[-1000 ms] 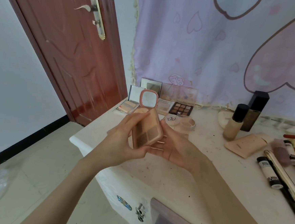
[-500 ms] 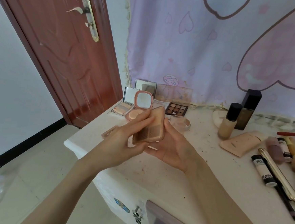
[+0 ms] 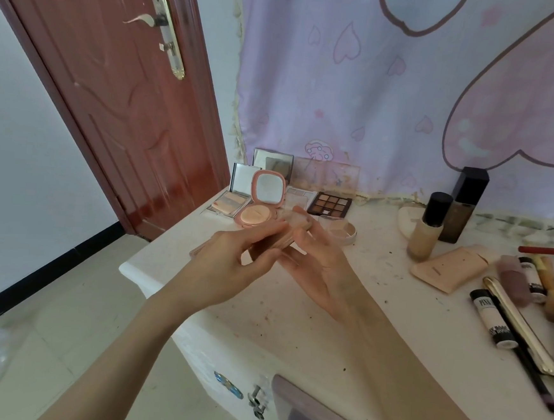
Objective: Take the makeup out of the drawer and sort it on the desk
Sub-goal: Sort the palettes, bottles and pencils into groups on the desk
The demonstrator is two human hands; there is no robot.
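A peach pressed-powder palette (image 3: 287,236) is held between both hands above the white desk (image 3: 294,314), lying almost flat and mostly hidden by fingers. My left hand (image 3: 231,266) grips its near left side with thumb and fingertips. My right hand (image 3: 317,266) holds its right side, thumb on top. Just behind stand an open pink compact (image 3: 262,205), a pale highlighter palette with a mirror (image 3: 229,202) and a brown eyeshadow palette (image 3: 330,204). The open drawer (image 3: 303,407) shows at the bottom edge.
A round jar (image 3: 343,231) sits right of my hands. Further right are a foundation bottle (image 3: 428,226), a dark bottle (image 3: 461,207), a beige tube (image 3: 450,268) and several tubes and brushes (image 3: 522,315). A red door (image 3: 118,104) is at left, beyond the desk's edge.
The palette has tipped from nearly upright, pans facing me, to almost flat and has sunk lower between my hands. Both hands kept hold of it.
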